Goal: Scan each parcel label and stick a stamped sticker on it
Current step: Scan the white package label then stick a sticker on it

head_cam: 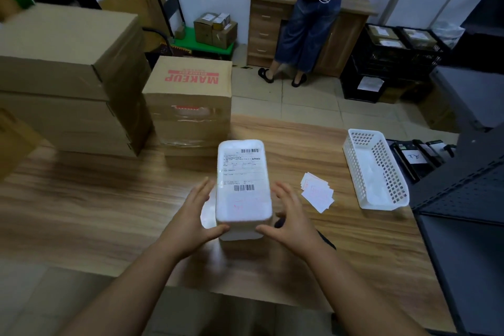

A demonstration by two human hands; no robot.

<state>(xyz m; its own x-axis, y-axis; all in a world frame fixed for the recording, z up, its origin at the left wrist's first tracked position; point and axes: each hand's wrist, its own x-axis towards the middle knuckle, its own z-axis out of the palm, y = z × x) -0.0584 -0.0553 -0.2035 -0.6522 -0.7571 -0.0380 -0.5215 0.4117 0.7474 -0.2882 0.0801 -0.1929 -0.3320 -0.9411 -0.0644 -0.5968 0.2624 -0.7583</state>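
White padded parcel (243,183), labelled and apparently stickered, at mid-table between both hands.

Item lies flat on the wooden table (109,199), shipping label (242,169) face up with two barcodes; a faint red stamped mark shows on the near end, so the sticker step looks done for this piece, though scanning cannot be confirmed. Left hand (196,215) and right hand (291,215) flank it with fingers spread and nearly straight, thumbs at the near corners, gripping nothing firmly. Loose stamped stickers (317,191) remain just right of the parcel; white mesh basket (375,169) beyond them. More parcels likely remain.
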